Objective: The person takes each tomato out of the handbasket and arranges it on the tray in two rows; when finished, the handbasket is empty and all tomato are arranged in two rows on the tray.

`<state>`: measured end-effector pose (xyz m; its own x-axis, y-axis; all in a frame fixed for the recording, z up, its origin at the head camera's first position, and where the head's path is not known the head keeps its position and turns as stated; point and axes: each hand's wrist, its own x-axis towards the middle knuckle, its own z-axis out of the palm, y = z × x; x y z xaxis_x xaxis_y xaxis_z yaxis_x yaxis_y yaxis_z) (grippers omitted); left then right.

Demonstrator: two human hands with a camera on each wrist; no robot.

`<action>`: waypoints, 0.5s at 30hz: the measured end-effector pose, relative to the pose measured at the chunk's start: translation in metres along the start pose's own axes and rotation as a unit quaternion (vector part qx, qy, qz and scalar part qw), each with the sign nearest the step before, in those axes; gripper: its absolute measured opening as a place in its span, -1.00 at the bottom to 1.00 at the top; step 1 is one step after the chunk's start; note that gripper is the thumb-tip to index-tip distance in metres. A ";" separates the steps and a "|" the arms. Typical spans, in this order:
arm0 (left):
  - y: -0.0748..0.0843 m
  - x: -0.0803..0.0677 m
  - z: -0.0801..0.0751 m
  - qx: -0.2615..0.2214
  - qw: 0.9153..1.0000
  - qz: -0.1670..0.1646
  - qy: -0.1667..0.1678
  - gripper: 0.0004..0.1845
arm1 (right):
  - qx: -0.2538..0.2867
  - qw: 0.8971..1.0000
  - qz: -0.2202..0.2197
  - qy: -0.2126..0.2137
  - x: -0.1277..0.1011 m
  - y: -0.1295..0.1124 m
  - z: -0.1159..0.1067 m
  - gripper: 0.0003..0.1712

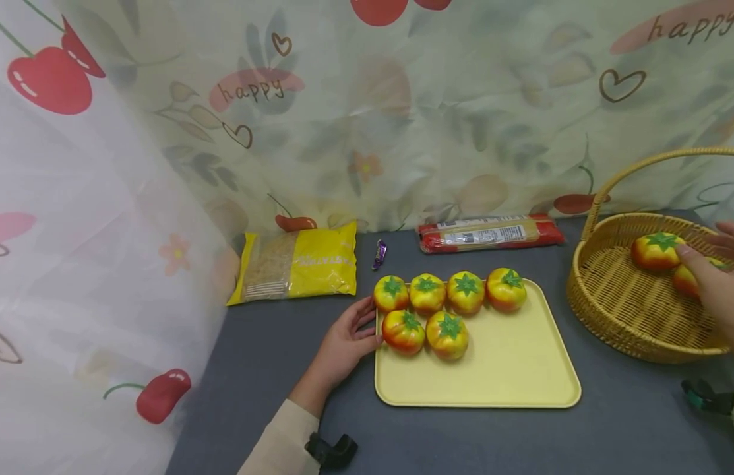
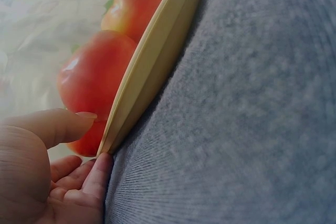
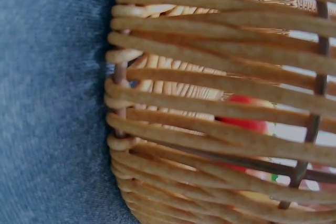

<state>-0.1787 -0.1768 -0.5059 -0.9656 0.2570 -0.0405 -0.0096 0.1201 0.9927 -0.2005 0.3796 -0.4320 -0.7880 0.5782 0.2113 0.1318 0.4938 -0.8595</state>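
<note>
Beside the left edge of a yellow tray point(image 1: 509, 369) is my left hand point(image 1: 345, 336), fingers lightly bent. In the left wrist view its fingertips point(image 2: 102, 163) are at the tray's rim, and its thumb overlaps a red tomato point(image 2: 97, 72). Several yellow-red tomatoes point(image 1: 466, 292) with green leafy tops sit in two rows on the tray. At the far right my right hand point(image 1: 725, 290) reaches over a wicker basket point(image 1: 628, 336), its thumb extended by one tomato point(image 1: 654, 253). Another tomato point(image 1: 686, 282) lies partly hidden under that hand. The right wrist view shows mostly the basket's woven wall point(image 3: 210, 98).
Behind the tray lie a yellow pasta bag point(image 1: 322, 264), a small purple-wrapped candy point(image 1: 379, 254) and a red-ended pack of noodles point(image 1: 491, 234). The basket's tall arched handle point(image 1: 601, 198) rises on the right. A printed curtain point(image 1: 402, 132) borders the dark grey table point(image 1: 266, 369).
</note>
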 end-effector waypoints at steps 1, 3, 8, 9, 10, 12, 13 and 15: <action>0.000 0.000 0.000 0.000 1.000 0.001 0.000 -0.14 | -0.001 1.000 0.006 -0.005 0.000 0.000 -0.001 -0.23; 0.001 0.000 0.000 0.000 1.000 0.003 -0.001 -0.14 | -0.008 1.000 0.018 -0.018 0.000 -0.001 -0.002 -0.20; 0.002 -0.001 0.000 0.000 1.000 0.006 -0.001 -0.14 | -0.023 0.998 0.036 -0.051 0.003 0.000 -0.006 -0.15; 0.002 -0.001 0.000 0.000 1.000 0.006 -0.001 -0.14 | -0.027 0.997 0.038 -0.054 0.003 0.001 -0.006 -0.14; 0.002 -0.001 0.000 0.000 1.000 0.007 -0.001 -0.14 | -0.029 0.997 0.038 -0.057 0.004 0.002 -0.006 -0.13; 0.002 -0.001 0.001 0.000 1.000 0.008 -0.001 -0.14 | -0.037 0.997 0.035 -0.063 0.006 0.004 -0.006 -0.11; 0.003 -0.001 0.001 0.001 1.000 0.008 -0.001 -0.14 | -0.042 0.996 0.034 -0.067 0.007 0.005 -0.007 -0.09; 0.003 -0.001 0.002 0.002 1.000 0.008 0.000 -0.14 | -0.050 0.995 0.031 -0.078 0.007 0.007 -0.008 -0.06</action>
<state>-0.1774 -0.1749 -0.5029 -0.9654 0.2597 -0.0243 0.0070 0.1189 0.9929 -0.2005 0.3926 -0.4328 -0.8597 0.5048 0.0775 0.2361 0.5274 -0.8162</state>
